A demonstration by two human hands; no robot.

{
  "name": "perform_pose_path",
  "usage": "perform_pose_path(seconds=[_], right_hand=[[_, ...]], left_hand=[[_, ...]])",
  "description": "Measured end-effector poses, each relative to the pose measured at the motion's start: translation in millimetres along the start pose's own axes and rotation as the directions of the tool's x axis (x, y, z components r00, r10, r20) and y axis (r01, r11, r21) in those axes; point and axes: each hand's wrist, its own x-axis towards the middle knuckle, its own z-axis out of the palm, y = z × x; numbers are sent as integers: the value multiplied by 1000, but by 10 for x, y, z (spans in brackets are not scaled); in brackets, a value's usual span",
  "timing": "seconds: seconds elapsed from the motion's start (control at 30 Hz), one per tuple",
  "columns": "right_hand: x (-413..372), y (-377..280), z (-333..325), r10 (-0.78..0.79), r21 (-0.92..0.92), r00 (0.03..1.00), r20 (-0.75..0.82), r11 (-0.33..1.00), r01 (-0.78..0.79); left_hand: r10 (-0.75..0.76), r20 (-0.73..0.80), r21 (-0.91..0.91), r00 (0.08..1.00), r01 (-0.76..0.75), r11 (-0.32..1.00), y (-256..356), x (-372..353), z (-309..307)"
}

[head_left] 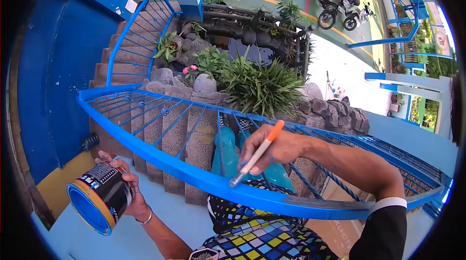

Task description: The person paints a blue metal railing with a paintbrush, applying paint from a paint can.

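Observation:
My left hand is wrapped round a paint can with a dark label, tilted so its open mouth shows blue paint inside. In my right hand is a paintbrush with a pale handle and an orange end. Its bristles touch the top of the blue handrail, which curves across in front of my body. Left of the brush the rail is bright, glossy blue; further right a stretch of its top looks grey and dull. Small blue spots mark my right hand and forearm.
Stone-patterned steps run below the railing and climb at the back left beside another blue railing. A blue wall stands at left. Beyond are plants, rocks and a pond. Motorbikes are parked on the court. A cardboard box lies lower right.

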Motion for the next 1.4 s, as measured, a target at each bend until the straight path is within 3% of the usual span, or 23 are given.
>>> perform_pose_path(seconds=[0.1, 0.3, 0.43, 0.47, 0.57, 0.6, 0.7, 0.77, 0.9, 1.0, 1.13, 1.2, 1.27, 1.4], right_hand=[[-691, -57, -22, 56, 137, 998, 5, 989, -56], [-1666, -192, -132, 124, 177, 992, 28, 976, -127], [-2170, -524, -249, 354, 47, 935, 31, 933, -355], [-2238, -658, -337, 400, -99, 915, 61, 914, -393], [-2146, -636, -409, 356, 203, 934, -37, 918, -342], [-1983, -628, -399, 363, 68, 931, 39, 928, -365], [-1471, -367, -269, 296, 149, 941, 164, 935, -321], [-1132, -276, -215, 204, 94, 968, 145, 971, -219], [-564, -212, -13, -18, 70, 1000, -12, 997, 18], [-400, -305, 126, -157, 150, 948, -276, 968, 204], [-787, -529, 161, 15, 42, 986, -169, 999, -8], [-1096, -438, 113, -5, -17, 998, -57, 1000, 4], [-1492, -450, 28, 42, 69, 999, -12, 997, -41], [-2254, -573, -178, 133, 51, 984, 120, 989, -140]], left_hand=[[-27, -20, 5, 999, 27, 1000, -112, 26, 123], [-71, 7, 0, 997, 71, 997, -276, 167, 140], [-100, 28, 13, 995, 99, 995, -332, 199, 211], [-103, 26, 9, 994, 103, 995, -341, 198, 213], [-114, 14, -5, 993, 114, 993, -360, 201, 232], [-123, 18, -6, 992, 124, 992, -366, 202, 240], [-127, 23, 6, 992, 127, 992, -400, 206, 273], [-119, 18, 11, 993, 119, 993, -427, 205, 290], [-100, 0, -7, 995, 100, 995, -440, 194, 300], [-97, 5, 9, 995, 97, 995, -430, 193, 297], [-112, 13, 10, 994, 112, 994, -438, 192, 309], [-117, 18, 1, 993, 117, 993, -447, 201, 312], [-114, 15, -8, 993, 115, 993, -447, 189, 312], [-119, 7, -26, 993, 119, 993, -443, 183, 295]])
